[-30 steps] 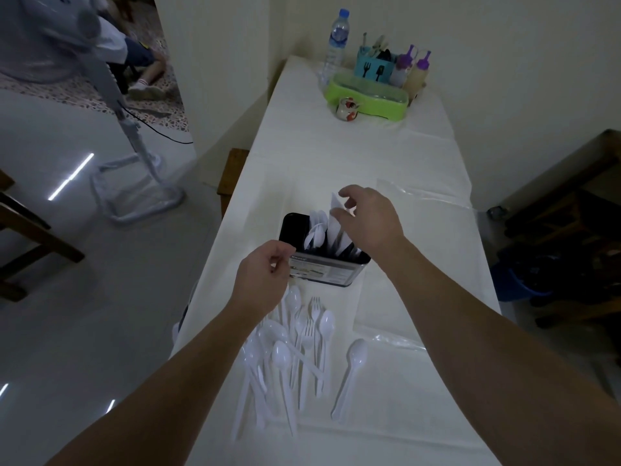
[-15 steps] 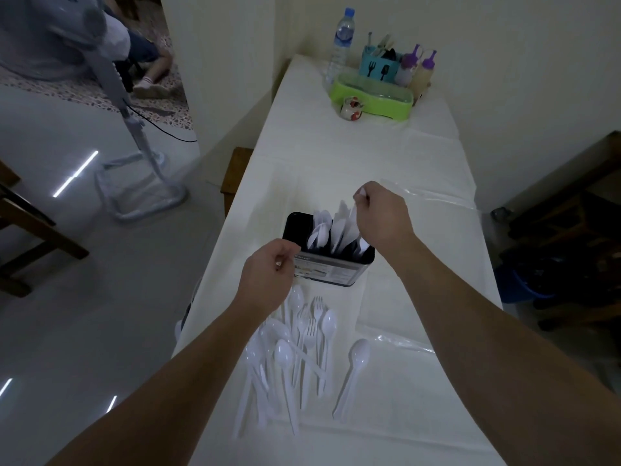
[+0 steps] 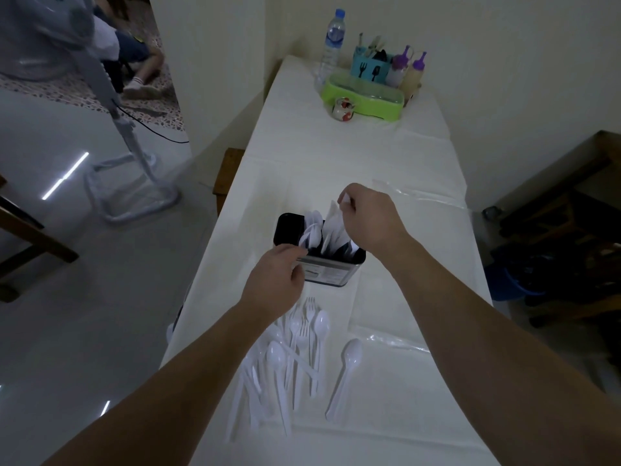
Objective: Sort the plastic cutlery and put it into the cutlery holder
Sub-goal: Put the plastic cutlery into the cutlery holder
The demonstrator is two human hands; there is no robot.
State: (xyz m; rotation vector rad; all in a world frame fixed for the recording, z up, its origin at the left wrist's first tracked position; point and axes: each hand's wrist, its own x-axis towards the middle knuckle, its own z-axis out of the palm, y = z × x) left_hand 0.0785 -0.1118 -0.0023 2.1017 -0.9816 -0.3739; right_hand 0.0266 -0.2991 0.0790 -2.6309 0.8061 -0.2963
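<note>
right hand (image 3: 369, 218) hovers over the far right part of the cutlery holder (image 3: 327, 265), fingers curled, pinching the top of a white plastic piece (image 3: 343, 200) that stands in the holder; which kind of utensil it is cannot be told. left hand (image 3: 277, 284) sits at the holder's near left corner, fingers curled against the rim, touching a white spoon (image 3: 307, 235) that leans out of the holder; whether it actually grips the spoon or the rim cannot be told.

largest to smallest, all placed from the holder:
- table (image 3: 336, 156), long, white cloth, runs from under the holder to the far wall.
- floor fan (image 3: 100, 105), well left of the holder, on the grey floor.
- green tray (image 3: 363, 99), far behind the holder at the table end; teal utensil caddy (image 3: 369, 67), two purple-capped squeeze bottles (image 3: 408, 70) and a water bottle (image 3: 332, 42) stand by it, small patterned cup (image 3: 342, 109) at its front.
- holder itself: dark inside, metal-walled, label on the near face, upright, with white cutlery standing in it.
- loose pile of white spoons and forks (image 3: 289, 358), on the cloth just nearer than the holder, handles pointing toward the camera.
- single spoon (image 3: 346, 375), near the holder's right side, apart from the pile, bowl up.
</note>
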